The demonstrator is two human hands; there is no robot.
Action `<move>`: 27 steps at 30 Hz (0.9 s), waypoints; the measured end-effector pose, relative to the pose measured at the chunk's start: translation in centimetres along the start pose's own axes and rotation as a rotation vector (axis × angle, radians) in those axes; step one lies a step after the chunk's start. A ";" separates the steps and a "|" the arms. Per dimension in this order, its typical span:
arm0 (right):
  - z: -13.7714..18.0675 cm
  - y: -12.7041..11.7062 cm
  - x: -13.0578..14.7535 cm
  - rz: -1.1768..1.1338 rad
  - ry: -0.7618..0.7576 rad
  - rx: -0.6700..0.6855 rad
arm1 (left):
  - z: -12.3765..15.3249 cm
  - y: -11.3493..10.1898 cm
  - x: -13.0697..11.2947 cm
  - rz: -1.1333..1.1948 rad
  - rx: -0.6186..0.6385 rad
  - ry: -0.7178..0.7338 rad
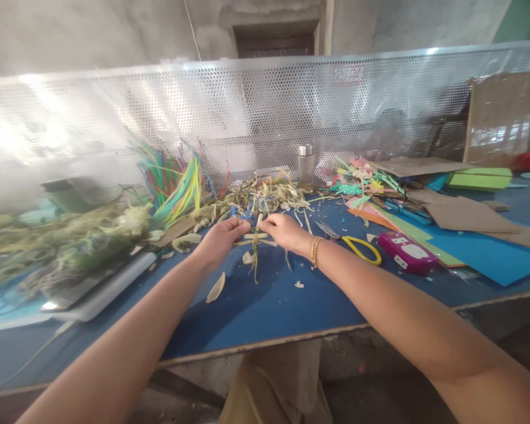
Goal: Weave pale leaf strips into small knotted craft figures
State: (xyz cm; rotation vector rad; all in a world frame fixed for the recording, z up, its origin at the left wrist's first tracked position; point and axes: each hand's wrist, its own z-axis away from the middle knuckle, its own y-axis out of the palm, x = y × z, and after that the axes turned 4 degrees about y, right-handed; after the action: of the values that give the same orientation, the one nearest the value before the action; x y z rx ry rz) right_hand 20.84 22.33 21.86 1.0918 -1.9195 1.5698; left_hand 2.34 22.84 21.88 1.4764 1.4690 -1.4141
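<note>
Both arms reach over a blue table (265, 306). My left hand (218, 240) and my right hand (285, 231) are closed in pinches on a small bundle of dried straw strips (256, 242) held between them just above the table. Loose ends of the bundle hang down toward the table. A gold bracelet sits on my right wrist. Behind my hands lies a heap of pale straw strips (265, 200). Yellow-handled scissors (353, 242) lie just right of my right wrist.
Coloured plastic straws (176, 182) fan out at left behind a pile of greenish fibres on a tray (101, 288). A clear jar (305, 165), paper scraps, a pink case (408, 252), coloured sheets and cardboard lie at right. A perforated metal screen (265, 112) backs the table.
</note>
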 end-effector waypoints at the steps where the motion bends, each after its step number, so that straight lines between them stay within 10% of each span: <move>1: -0.1 -0.1 -0.1 -0.005 -0.001 -0.002 | 0.0 0.0 0.0 0.016 -0.013 -0.010; 27: -0.7 -1.5 -1.1 0.573 0.028 -0.041 | 0.4 0.5 -0.8 -0.025 -0.023 0.083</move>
State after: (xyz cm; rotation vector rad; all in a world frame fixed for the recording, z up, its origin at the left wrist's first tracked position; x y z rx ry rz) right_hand 22.59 23.27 22.16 0.5124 -2.3665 1.7964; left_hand 2.87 22.18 22.41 1.5241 1.5540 -1.3611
